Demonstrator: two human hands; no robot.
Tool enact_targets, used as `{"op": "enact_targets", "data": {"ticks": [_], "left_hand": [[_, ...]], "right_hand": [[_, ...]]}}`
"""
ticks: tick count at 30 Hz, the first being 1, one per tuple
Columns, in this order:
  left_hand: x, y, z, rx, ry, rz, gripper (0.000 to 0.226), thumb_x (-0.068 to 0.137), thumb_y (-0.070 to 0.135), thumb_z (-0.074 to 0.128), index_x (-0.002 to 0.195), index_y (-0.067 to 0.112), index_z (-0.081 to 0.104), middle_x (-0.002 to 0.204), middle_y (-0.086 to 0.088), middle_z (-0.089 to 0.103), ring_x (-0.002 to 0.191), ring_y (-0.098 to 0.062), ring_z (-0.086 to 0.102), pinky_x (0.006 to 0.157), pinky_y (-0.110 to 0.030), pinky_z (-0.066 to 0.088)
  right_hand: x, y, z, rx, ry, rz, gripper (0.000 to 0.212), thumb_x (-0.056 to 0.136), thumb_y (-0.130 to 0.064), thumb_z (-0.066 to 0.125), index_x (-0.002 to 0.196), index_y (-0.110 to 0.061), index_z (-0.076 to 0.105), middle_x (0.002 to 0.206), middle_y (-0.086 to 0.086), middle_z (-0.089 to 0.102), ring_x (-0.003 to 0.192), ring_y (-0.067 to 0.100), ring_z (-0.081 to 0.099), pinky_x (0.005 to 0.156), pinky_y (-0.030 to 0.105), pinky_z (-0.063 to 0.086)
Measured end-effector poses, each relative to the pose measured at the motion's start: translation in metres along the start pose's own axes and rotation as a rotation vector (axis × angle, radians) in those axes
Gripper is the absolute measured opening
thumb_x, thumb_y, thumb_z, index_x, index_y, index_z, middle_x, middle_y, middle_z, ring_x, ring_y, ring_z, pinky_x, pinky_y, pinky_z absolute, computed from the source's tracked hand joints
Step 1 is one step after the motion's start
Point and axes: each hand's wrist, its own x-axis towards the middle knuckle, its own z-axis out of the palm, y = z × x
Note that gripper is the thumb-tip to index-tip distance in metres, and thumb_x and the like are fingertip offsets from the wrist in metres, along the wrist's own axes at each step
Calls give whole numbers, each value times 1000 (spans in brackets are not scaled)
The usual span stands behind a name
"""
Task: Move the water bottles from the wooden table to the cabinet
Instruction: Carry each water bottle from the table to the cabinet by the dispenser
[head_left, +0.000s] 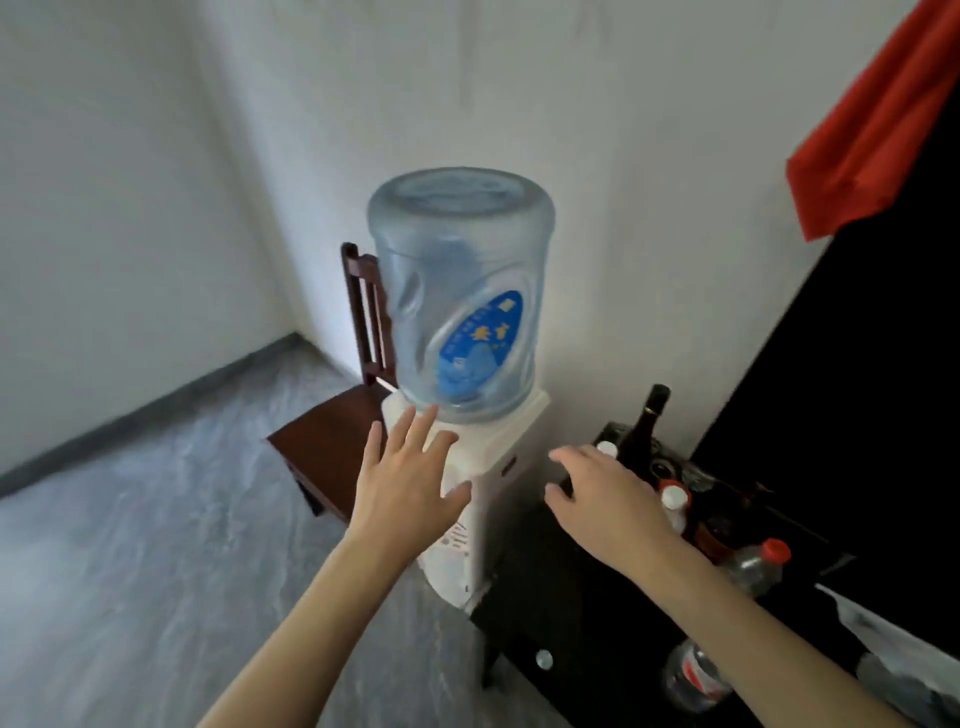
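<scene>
A white water dispenser (483, 499) topped by a large blue jug (460, 291) stands against the far wall, a dark wooden chair (337, 441) to its left. A black cabinet (571, 597) sits on the right, carrying several red-capped water bottles (753, 569) and a dark glass bottle (644, 426). Both hands reach forward holding nothing: the left hand (405, 488) with fingers spread wide before the dispenser, the right hand (608, 499) with fingers relaxed above the cabinet.

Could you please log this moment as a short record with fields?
left hand: left hand, fingers spread, holds nothing, in front of the white water dispenser
right hand: right hand, fingers extended, holds nothing, above the black cabinet
on cabinet: clear plastic water bottles with red caps, dark glass bottle
behind dispenser: dark wooden chair
</scene>
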Motion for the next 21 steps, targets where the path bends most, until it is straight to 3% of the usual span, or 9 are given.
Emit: {"op": "enact_targets", "data": {"ticks": [5, 13, 21], "left_hand": [[-58, -108, -45, 13, 94, -273, 66, 94, 60, 52, 151, 30, 40, 171, -1, 13, 159, -25, 6, 126, -52, -1], [-195, -270, -90, 59, 113, -659, 73, 97, 65, 42, 159, 30, 23, 172, -2, -5, 159, -25, -8, 126, -52, -6], [-332, -362, -121, 40, 180, -944, 73, 95, 68, 36, 157, 33, 23, 173, 2, -5, 159, -23, -6, 125, -51, -6]], "right_hand": [[33, -133, 21, -113, -47, -269, 47, 94, -37, 46, 138, -21, 48, 141, 0, 50, 127, 24, 50, 102, 38, 42], [20, -360, 85, -147, -152, -640, 60, 95, -40, 46, 152, -24, 32, 159, 4, 31, 141, 25, 34, 109, 40, 36], [-42, -526, 133, -90, -287, -936, 63, 97, -40, 46, 155, -23, 26, 163, 7, 22, 148, 24, 23, 118, 43, 27]]}}
